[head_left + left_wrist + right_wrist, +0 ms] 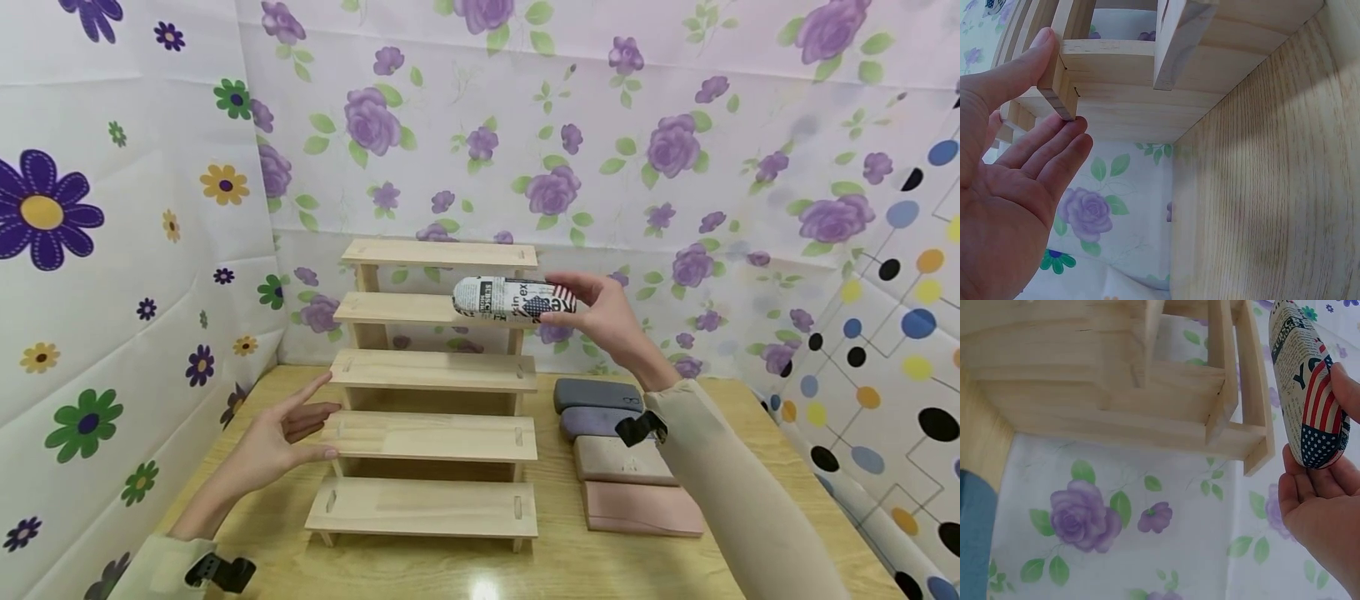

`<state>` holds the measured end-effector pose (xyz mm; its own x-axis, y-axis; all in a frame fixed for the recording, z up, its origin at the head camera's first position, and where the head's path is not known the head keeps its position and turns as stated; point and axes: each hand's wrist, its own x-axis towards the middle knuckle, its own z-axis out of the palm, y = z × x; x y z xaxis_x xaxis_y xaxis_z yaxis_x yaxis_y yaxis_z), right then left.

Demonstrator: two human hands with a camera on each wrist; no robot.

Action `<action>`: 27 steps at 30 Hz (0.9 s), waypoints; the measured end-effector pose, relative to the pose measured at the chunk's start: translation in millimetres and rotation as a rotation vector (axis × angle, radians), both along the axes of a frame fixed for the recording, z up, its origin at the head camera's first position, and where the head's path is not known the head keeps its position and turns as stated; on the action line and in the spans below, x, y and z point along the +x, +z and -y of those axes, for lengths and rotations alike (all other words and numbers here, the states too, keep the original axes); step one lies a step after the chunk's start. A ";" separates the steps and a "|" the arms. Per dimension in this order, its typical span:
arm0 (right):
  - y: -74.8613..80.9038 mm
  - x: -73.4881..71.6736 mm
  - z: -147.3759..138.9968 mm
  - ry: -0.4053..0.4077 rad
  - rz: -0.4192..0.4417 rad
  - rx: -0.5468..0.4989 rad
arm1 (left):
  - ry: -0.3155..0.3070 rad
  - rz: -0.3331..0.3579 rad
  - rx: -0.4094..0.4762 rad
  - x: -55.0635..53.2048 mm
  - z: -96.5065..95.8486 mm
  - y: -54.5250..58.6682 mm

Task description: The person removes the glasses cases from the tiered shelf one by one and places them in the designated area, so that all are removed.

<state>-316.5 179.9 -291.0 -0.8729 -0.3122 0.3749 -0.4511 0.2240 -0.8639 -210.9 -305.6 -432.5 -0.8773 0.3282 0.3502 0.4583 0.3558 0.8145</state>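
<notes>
A glasses case [510, 300] with newsprint and American-flag patterning is held level in my right hand [600, 321], in front of the second tier from the top of a stepped wooden shelf [420, 517]. The right wrist view shows my thumb on one side of the glasses case [1310, 394] and the fingers of the right hand [1329, 494] round its flag end. My left hand [262, 442] is at the shelf's left side. In the left wrist view, the thumb and fingertips of this hand [1010, 206] pinch the end of a shelf board [1060, 87].
To the right of the shelf, several glasses cases lie in a column on the wooden table [622, 575]: dark grey [596, 393], purple-blue [592, 422], beige [622, 461] and pink [641, 508]. Floral cloth [480, 192] covers the wall behind; patterned cloths hang at both sides.
</notes>
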 end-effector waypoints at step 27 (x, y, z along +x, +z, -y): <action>-60.5 45.0 -78.9 -0.063 0.013 0.069 | 0.002 0.001 0.005 1.8 -1.5 1.3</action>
